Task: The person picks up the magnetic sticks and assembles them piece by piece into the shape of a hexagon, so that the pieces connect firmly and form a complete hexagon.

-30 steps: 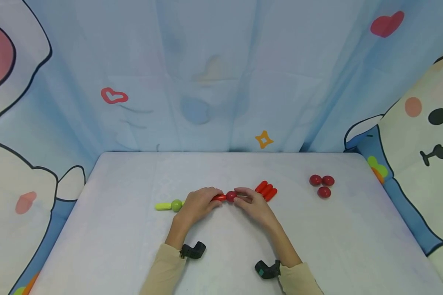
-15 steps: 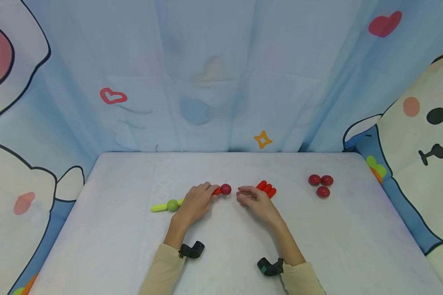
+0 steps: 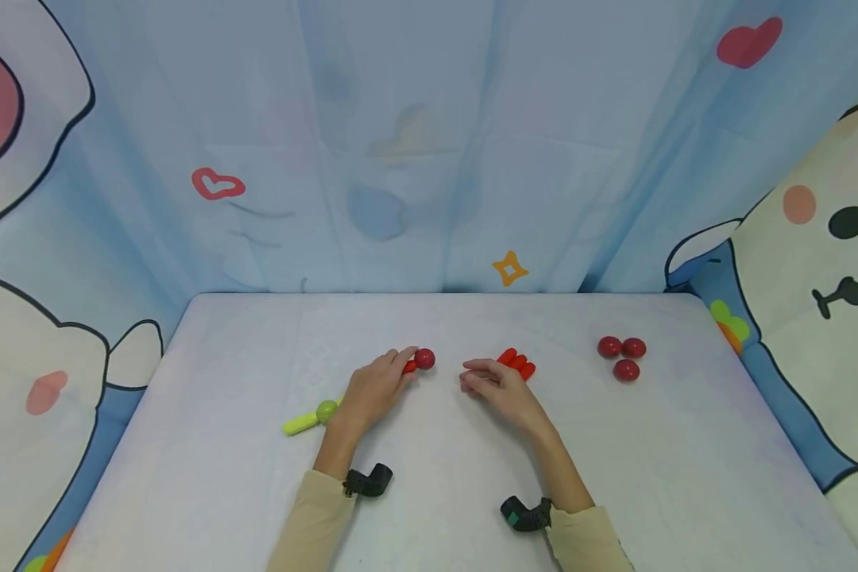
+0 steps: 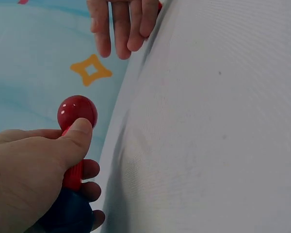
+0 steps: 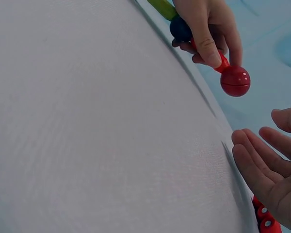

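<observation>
My left hand (image 3: 373,391) grips a joined chain of rods and balls, thumb along a red rod (image 4: 73,175). A shiny red ball (image 3: 425,359) caps its far end. Behind the red rod, a dark blue ball (image 5: 180,29) sits against the fingers in both wrist views. The chain carries on to a green ball (image 3: 326,411) and a light green rod (image 3: 300,423), left of the hand. Holding nothing, my right hand (image 3: 504,393) has its fingers loosely extended, apart from the red ball. Several loose red rods (image 3: 520,364) lie just beyond it, partly covered by it.
Three red balls (image 3: 626,370) rest in a cluster at the back right of the white-covered table (image 3: 686,477). A light blue printed curtain (image 3: 429,199) hangs behind the table. Each wrist wears a black camera mount (image 3: 370,481).
My right hand has come off the red ball and shifted slightly right. My left hand has carried the chain left and away from me, with its green end swinging nearer.
</observation>
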{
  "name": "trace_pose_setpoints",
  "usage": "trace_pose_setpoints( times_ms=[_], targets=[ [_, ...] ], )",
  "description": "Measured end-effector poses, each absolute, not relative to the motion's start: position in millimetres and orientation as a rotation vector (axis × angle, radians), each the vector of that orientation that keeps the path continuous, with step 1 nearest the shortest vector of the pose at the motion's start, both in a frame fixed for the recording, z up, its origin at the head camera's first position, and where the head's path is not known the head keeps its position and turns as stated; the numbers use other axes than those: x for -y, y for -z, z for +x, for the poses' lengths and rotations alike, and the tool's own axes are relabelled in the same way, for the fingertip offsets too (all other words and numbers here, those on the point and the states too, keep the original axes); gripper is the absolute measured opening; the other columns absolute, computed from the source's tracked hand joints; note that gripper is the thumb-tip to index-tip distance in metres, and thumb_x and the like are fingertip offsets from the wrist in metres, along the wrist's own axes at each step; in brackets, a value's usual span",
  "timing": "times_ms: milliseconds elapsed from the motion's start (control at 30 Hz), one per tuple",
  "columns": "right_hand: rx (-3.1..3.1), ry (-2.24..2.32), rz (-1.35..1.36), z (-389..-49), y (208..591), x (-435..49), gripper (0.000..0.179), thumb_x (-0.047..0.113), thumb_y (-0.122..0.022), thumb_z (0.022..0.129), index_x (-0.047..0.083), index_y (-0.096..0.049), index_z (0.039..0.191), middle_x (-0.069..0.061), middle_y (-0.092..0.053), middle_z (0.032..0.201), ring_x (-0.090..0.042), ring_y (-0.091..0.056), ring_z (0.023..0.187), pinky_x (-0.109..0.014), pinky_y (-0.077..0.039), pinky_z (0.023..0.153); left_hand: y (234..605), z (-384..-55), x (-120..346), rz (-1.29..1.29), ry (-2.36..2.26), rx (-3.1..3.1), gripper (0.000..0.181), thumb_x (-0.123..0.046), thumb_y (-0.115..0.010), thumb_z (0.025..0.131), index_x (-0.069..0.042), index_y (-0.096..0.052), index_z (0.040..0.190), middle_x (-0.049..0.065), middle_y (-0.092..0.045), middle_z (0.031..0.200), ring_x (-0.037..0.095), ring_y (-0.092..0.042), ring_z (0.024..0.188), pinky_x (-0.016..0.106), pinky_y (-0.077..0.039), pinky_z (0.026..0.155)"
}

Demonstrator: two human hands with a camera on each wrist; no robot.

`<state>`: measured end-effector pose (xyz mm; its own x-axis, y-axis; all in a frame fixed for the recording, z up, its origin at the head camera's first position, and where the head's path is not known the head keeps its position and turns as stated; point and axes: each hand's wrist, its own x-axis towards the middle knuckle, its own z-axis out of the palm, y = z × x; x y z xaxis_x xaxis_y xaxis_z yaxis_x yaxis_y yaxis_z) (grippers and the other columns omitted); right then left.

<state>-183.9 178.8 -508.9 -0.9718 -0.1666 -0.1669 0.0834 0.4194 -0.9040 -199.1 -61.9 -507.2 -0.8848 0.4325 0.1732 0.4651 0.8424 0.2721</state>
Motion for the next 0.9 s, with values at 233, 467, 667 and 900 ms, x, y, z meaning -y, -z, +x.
trace_pose_setpoints(
  times_ms=[233, 467, 667, 900],
  targets=[
    [-2.435, 1.572, -0.08, -184.4, 509.9, -180.6, 0.038, 0.028, -0.06, 0.096, 0.009, -0.058, 0.13, -0.011, -0.07, 0.116, -0.021, -0.069, 0.101, -0.036, -0.054, 0.095, 508.1, -200.2, 64.0, -0.715, 0.439, 2.868, 0.046, -0.03, -0.062, 0.095, -0.013, -0.053, 0.136, 0.001, -0.062, 0.091, 0.009, -0.048, 0.066, 0.019, -0.041, 0.055],
    [-2.41, 1.594, -0.099, -184.5, 510.6, -182.5, 0.039, 0.027, -0.059, 0.097, 0.007, -0.057, 0.13, -0.012, -0.07, 0.115, -0.022, -0.069, 0.101, -0.033, -0.054, 0.093, 508.3, -201.0, 65.1, -0.656, 0.452, 2.906, 0.047, -0.028, -0.057, 0.098, -0.016, -0.046, 0.142, 0.002, -0.06, 0.091, 0.011, -0.044, 0.062, 0.02, -0.036, 0.052],
    [-2.404, 1.601, -0.099, -184.2, 509.2, -183.8, 0.04, 0.027, -0.059, 0.097, 0.006, -0.057, 0.131, -0.013, -0.069, 0.117, -0.023, -0.069, 0.102, -0.032, -0.054, 0.093, 507.1, -200.8, 65.1, -0.634, 0.465, 2.925, 0.045, -0.028, -0.054, 0.099, -0.02, -0.046, 0.143, 0.002, -0.059, 0.09, 0.011, -0.045, 0.064, 0.021, -0.037, 0.054],
    [-2.411, 1.643, -0.154, -184.8, 501.1, -196.7, 0.041, 0.026, -0.058, 0.098, 0.002, -0.055, 0.131, -0.018, -0.067, 0.119, -0.028, -0.068, 0.106, -0.03, -0.054, 0.093, 508.5, -199.5, 66.1, -0.637, 0.495, 2.945, 0.05, -0.038, -0.056, 0.097, -0.023, -0.045, 0.143, 0.001, -0.062, 0.095, 0.01, -0.052, 0.071, 0.022, -0.045, 0.06]
  ],
)
